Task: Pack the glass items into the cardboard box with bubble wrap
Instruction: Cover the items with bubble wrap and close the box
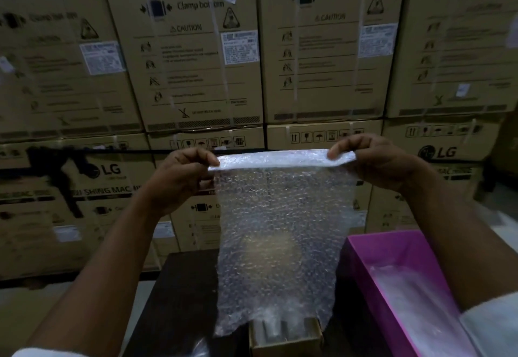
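Left hand: the left hand (179, 177) is in the middle of the frame, a bit to the left. Its fingers and thumb pinch the top left corner of the bubble wrap sheet (277, 233).
Right hand: the right hand (372, 160) is in the middle right of the frame. It pinches the top right corner of the same sheet.
Bubble wrap sheet: it is held up in the air in the center of the frame. The top edge is folded over and pulled flat between the two hands. The rest hangs straight down.
Small cardboard box: the small cardboard box (311, 337) sits at the bottom center, open at the top. The low end of the sheet hangs just over it. Something shiny is inside, but it is too dark to tell what.
Pink box: the pink box (372, 269) is at the lower right, open, with clear wrap inside.
Table: the dark table (179, 295) is under both boxes.
Big cartons: stacked big cartons (196, 57) fill the top half of the frame.
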`<action>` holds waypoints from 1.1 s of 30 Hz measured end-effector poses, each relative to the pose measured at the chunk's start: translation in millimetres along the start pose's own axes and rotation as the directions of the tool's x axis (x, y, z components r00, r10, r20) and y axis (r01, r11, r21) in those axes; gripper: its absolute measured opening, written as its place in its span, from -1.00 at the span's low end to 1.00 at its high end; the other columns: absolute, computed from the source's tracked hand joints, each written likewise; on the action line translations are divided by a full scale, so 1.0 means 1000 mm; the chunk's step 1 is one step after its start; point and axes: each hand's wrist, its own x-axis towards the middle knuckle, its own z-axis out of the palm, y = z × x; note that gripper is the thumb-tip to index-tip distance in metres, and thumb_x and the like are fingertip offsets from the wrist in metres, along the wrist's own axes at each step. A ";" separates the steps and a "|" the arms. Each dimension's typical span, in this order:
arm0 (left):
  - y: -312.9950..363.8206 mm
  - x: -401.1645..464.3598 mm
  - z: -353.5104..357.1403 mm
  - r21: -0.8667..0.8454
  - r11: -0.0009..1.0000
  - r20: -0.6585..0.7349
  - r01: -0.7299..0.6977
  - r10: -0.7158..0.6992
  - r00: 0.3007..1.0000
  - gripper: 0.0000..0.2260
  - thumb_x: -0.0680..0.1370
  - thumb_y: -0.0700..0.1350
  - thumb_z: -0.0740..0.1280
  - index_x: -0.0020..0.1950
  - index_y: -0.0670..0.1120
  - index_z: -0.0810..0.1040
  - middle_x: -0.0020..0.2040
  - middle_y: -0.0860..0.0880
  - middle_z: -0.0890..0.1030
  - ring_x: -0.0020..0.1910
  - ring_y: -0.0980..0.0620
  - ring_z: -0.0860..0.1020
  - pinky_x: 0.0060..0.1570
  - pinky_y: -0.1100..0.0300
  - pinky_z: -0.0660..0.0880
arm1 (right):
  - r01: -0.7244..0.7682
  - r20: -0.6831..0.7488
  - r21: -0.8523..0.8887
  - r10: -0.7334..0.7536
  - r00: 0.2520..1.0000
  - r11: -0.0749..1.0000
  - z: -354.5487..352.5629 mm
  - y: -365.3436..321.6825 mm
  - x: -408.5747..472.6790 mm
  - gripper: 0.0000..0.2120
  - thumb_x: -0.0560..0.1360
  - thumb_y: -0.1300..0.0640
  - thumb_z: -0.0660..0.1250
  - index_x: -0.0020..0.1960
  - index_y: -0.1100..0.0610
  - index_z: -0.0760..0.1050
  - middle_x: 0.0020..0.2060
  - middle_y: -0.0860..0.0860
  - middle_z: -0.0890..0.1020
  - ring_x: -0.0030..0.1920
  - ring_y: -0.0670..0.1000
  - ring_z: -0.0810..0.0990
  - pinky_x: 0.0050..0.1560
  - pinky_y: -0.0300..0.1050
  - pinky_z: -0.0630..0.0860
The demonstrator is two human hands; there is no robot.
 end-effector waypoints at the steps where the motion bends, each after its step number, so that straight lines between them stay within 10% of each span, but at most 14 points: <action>1: 0.002 -0.001 0.000 -0.011 1.000 -0.004 0.014 -0.014 1.000 -0.89 0.40 -0.17 0.33 -0.26 -0.10 0.65 -0.25 -0.09 0.59 -0.30 -0.03 0.56 -0.32 0.22 0.55 | 0.002 -0.004 0.023 -0.002 1.000 1.000 0.001 -0.003 -0.002 -0.82 0.36 0.21 0.32 -0.14 0.14 0.69 -0.03 0.04 0.67 -0.07 0.03 0.63 -0.10 -0.17 0.60; 5: 0.007 -0.003 0.005 0.105 0.994 -0.019 0.011 -0.009 1.000 -0.65 0.21 0.13 0.59 -0.22 -0.09 0.64 -0.18 -0.06 0.65 -0.18 -0.01 0.65 -0.24 0.19 0.60 | 0.072 -0.023 0.041 -0.071 0.997 0.997 0.008 -0.009 -0.004 -0.76 0.42 0.08 0.28 -0.09 0.16 0.66 -0.06 0.05 0.66 -0.09 0.02 0.64 -0.17 -0.19 0.59; 12: 0.001 -0.006 0.018 0.030 1.000 -0.117 0.007 -0.004 0.993 -0.57 0.36 -0.30 0.40 0.21 -0.07 0.52 0.00 -0.11 0.65 -0.04 -0.05 0.66 -0.12 0.14 0.62 | -0.017 -0.185 -0.058 0.006 0.983 0.998 0.020 -0.006 0.006 -0.63 0.40 0.35 0.38 0.18 0.14 0.53 0.12 0.10 0.57 0.01 0.05 0.66 -0.08 -0.13 0.63; 21: -0.011 -0.013 0.021 0.134 0.969 -0.080 0.208 -0.199 0.977 -0.90 0.63 -0.11 0.19 0.12 -0.07 0.43 -0.16 -0.07 0.62 -0.27 -0.05 0.59 -0.28 0.06 0.59 | -0.172 -0.077 -0.102 0.164 0.983 0.980 0.032 0.006 0.004 -0.87 0.54 0.22 0.25 0.09 0.15 0.43 -0.14 0.12 0.54 -0.27 0.00 0.58 -0.35 -0.16 0.55; 33: -0.008 -0.018 0.007 -0.047 0.992 -0.093 0.117 -0.121 0.988 -0.84 0.39 -0.10 0.29 -0.25 -0.13 0.62 -0.14 -0.09 0.65 -0.15 -0.02 0.63 -0.14 0.15 0.59 | -0.060 -0.045 0.168 0.068 0.997 0.984 0.025 0.004 -0.007 -0.74 0.47 0.27 0.12 -0.03 0.27 0.57 -0.21 0.05 0.69 -0.23 -0.02 0.65 -0.24 -0.17 0.60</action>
